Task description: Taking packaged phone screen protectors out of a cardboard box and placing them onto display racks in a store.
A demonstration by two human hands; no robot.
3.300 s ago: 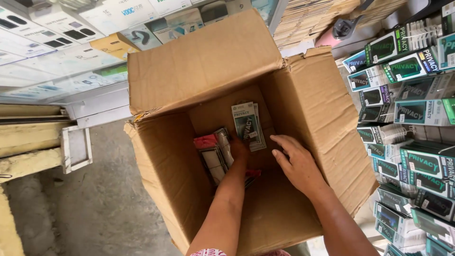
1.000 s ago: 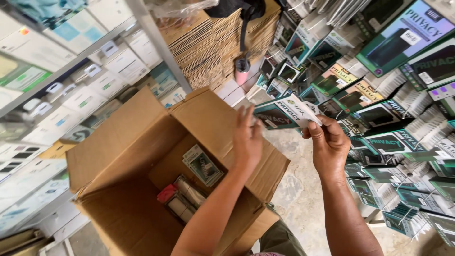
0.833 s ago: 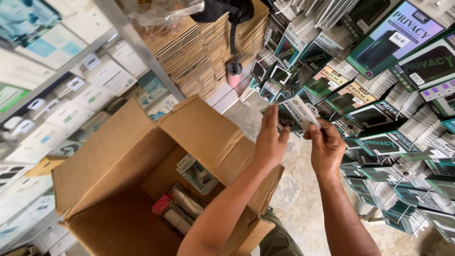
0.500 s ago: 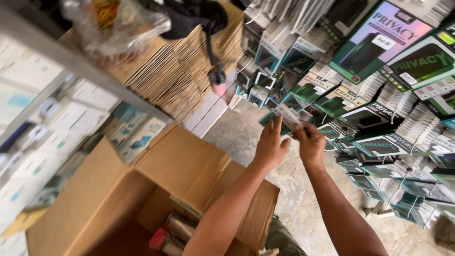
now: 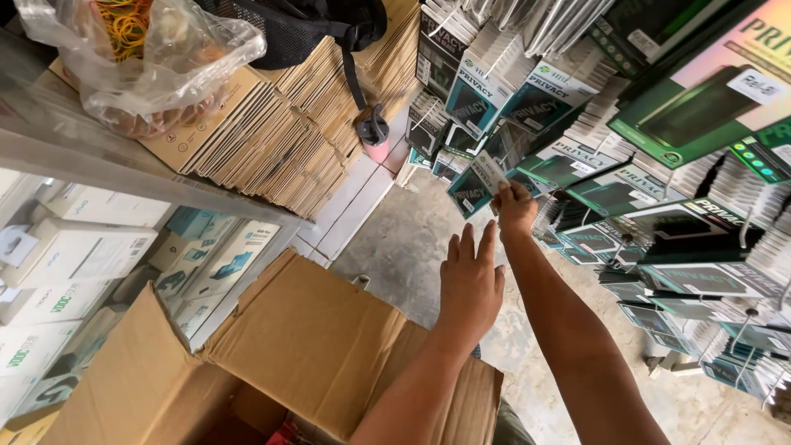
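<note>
My right hand (image 5: 516, 208) grips a flat dark and teal product pack (image 5: 478, 185) and holds it up against the wall of hanging packs (image 5: 626, 189) on the right. My left hand (image 5: 471, 284) hovers just below it, fingers spread and holding nothing. An open brown cardboard box (image 5: 305, 346) stands below my arms, its flap raised; a little red shows inside at the bottom edge.
Stacks of flattened brown cartons (image 5: 280, 124) rise at the back, with a black bag (image 5: 313, 29) on top. A clear plastic bag of rubber bands (image 5: 136, 62) lies on a shelf. White and teal boxes (image 5: 91, 255) fill the left shelving. A pink bottle (image 5: 375, 140) stands on the concrete floor.
My hands came out of the box with a pack and rose toward the hanging display. My left hand has let go of the pack and dropped slightly; the right hand reaches further in.
</note>
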